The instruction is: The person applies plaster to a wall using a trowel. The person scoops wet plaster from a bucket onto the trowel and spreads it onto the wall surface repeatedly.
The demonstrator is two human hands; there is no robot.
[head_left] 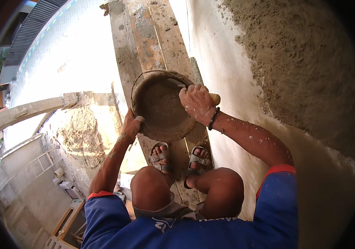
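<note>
A round, mortar-crusted bucket (160,106) stands on the planks in front of my feet, its thin wire handle arched at the far side. Wet grey mortar coats its inside. My left hand (132,125) grips the bucket's left rim, with the thumb at the edge. At the right rim, my right hand (197,103) is closed around the wooden handle of a trowel (215,98). Only the handle's end and a bit of metal by the fingers show; the rest of the blade is hidden. Mortar specks cover both hands.
I squat on a narrow plank scaffold (138,37) spattered with mortar. Close on the right rises a wall (293,54), partly coated with rough brown plaster. A wooden beam (23,112) crosses at left. Lower down at left lie a ladder (23,176) and some blocks (66,185).
</note>
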